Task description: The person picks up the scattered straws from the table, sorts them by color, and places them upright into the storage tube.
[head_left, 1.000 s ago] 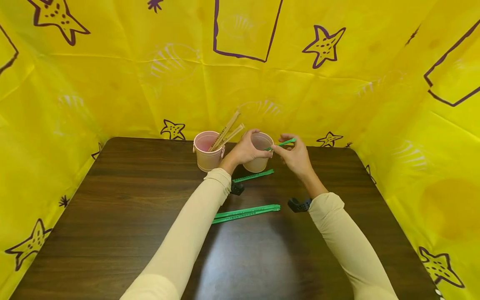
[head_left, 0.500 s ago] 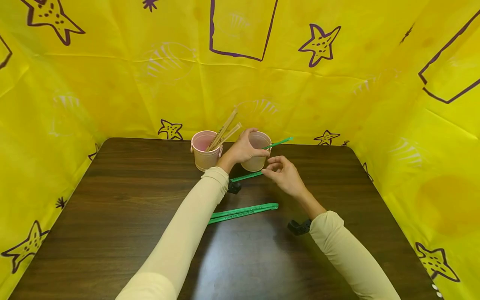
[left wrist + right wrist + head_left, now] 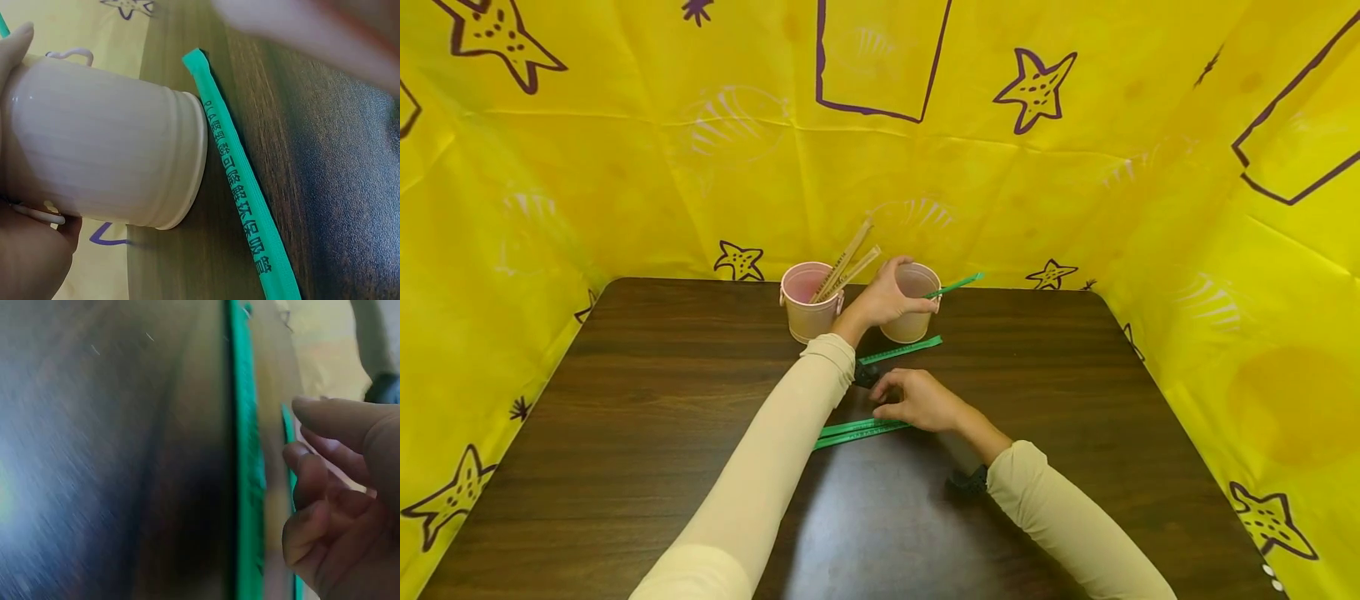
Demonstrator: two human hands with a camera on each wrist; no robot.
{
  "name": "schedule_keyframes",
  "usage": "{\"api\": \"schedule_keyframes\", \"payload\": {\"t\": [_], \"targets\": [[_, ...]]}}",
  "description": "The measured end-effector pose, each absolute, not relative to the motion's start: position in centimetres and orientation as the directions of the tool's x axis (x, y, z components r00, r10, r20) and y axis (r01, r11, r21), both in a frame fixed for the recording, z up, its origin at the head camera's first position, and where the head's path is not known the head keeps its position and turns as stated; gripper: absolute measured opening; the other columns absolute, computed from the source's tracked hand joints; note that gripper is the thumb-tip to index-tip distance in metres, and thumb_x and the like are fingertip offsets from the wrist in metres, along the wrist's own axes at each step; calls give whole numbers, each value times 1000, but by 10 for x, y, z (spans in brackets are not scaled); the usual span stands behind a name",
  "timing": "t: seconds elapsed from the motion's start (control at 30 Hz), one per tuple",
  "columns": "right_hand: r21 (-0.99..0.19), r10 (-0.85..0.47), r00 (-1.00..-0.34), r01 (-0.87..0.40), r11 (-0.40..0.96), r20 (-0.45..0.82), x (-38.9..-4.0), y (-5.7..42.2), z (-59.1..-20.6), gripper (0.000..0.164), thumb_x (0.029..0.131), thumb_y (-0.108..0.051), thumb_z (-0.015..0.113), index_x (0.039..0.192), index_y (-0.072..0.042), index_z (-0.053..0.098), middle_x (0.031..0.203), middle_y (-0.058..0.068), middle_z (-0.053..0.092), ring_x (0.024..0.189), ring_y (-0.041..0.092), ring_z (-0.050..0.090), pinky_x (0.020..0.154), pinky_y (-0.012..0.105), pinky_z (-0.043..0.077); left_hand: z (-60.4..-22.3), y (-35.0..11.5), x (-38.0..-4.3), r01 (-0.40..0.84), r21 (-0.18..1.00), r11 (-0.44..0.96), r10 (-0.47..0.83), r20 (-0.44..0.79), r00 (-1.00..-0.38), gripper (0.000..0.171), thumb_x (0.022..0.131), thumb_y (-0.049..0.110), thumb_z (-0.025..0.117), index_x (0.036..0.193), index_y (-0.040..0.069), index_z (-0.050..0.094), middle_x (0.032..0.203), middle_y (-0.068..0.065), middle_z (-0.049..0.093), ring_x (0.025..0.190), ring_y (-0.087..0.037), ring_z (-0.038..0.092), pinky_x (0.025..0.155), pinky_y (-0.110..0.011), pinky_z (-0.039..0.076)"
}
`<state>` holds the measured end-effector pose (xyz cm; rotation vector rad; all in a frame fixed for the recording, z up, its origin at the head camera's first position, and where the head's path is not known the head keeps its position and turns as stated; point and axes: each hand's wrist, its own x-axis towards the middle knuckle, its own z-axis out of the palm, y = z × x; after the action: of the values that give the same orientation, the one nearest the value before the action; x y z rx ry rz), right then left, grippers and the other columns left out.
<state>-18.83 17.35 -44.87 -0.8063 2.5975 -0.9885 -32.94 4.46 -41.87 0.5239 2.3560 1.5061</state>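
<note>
My left hand grips the rim and side of a small pale pink bucket. One green wrapped straw leans out over that bucket's right edge. On the table just in front of it lies another green wrapped straw, its printed lettering visible in the left wrist view. Nearer to me, my right hand hovers with loosely bent fingers and holds nothing. Just below it, green wrapped straws lie side by side, partly hidden by the left sleeve and the right hand.
A second pink bucket stands to the left, with brown wrapped straws sticking up from it. Dark wood makes up the tabletop. A yellow cloth with drawn starfish hangs behind and at both sides.
My right hand let go of the green straw, now left leaning in the right bucket. It then moved down and left to the straws on the table. My left hand stays on the bucket.
</note>
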Motion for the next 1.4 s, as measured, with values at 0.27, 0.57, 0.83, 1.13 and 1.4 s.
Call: {"api": "schedule_keyframes", "payload": {"t": [0.27,0.57,0.83,1.13,1.4], "targets": [[-570,-633,-773,-496,655,-54,-178,166,-457,12,91,-16,77,103,-13,75,100,0,69,93,13,64,85,27,55,-420,46,-330,134,918,373,455,-55,-889,109,78,47,87,160,22,19,156,-13,33,135,-37,47,112,-56,43],[-532,-680,-730,-553,641,-61,-176,172,-452,4,94,-16,74,93,-13,73,94,-3,66,85,6,58,80,22,51,-418,44,-329,129,918,375,453,-60,-890,108,79,45,87,160,23,19,156,-12,32,134,-35,47,110,-55,45],[-601,-686,-713,-487,634,-146,-178,194,-435,5,97,-17,71,94,-14,72,89,-7,69,76,1,56,73,20,50,-418,43,-329,131,917,376,453,-59,-889,107,79,45,87,160,23,19,156,-11,32,134,-35,47,111,-55,44],[-709,-650,-752,-400,580,-108,-177,227,-423,11,97,-18,70,108,-17,73,105,-5,74,90,7,63,81,23,53,-420,45,-330,139,915,379,460,-56,-886,108,79,46,87,160,22,19,157,-12,30,135,-36,47,111,-56,44],[-779,-554,-832,-331,533,-25,-177,248,-391,15,100,-17,66,114,-17,71,108,14,71,90,23,64,77,27,55,-418,44,-328,139,917,374,463,-55,-885,108,80,47,86,160,21,18,158,-13,29,135,-37,46,111,-59,43]]}}
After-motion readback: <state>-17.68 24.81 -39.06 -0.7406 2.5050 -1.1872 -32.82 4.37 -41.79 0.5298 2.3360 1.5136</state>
